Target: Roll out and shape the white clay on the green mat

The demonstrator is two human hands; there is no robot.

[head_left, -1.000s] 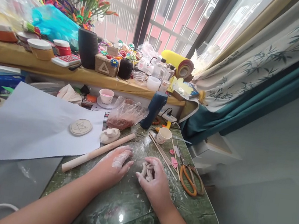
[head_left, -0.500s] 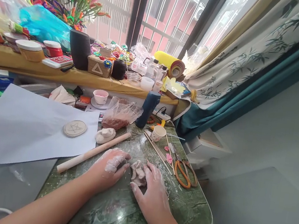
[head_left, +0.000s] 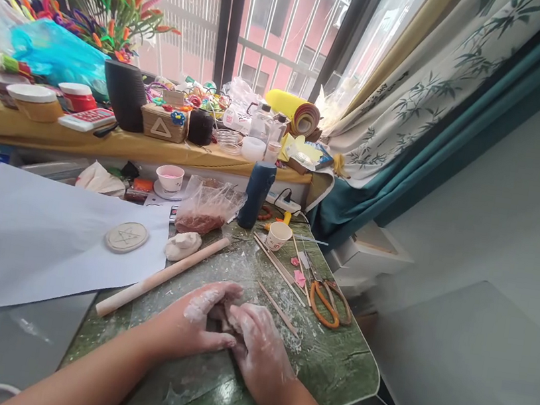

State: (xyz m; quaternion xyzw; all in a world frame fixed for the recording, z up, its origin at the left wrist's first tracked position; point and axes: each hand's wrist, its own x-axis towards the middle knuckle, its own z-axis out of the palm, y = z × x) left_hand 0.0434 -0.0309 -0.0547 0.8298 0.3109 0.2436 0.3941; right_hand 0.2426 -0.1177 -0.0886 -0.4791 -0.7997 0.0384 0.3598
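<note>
My left hand (head_left: pixel 198 316) curves around one side of a lump of grey-white clay (head_left: pixel 222 315), thumb below and fingers above. From the other side, my right hand (head_left: pixel 263 344) closes over the same lump, its fingers bent. Most of the clay is hidden by the hands. White residue coats both hands. Just beyond them a thin wooden stick (head_left: pixel 279 308) lies on the green table (head_left: pixel 342 367). A wooden rolling pin (head_left: pixel 164 276) rests diagonally to the left, with a white clay lump (head_left: pixel 183 246) behind it.
A clay disc with a star (head_left: pixel 127 237) sits on white paper (head_left: pixel 42 251). Orange-handled scissors (head_left: pixel 325 304), wooden sticks (head_left: pixel 280 270) and a paper cup (head_left: pixel 278 236) are at the right. Behind stand a blue bottle (head_left: pixel 255 195) and a bag of brown clay (head_left: pixel 206 210).
My right hand has drawn the clay up off the table and towards my left hand, and both now close on it. The thin stick beyond has come into view. The camera view has shifted slightly.
</note>
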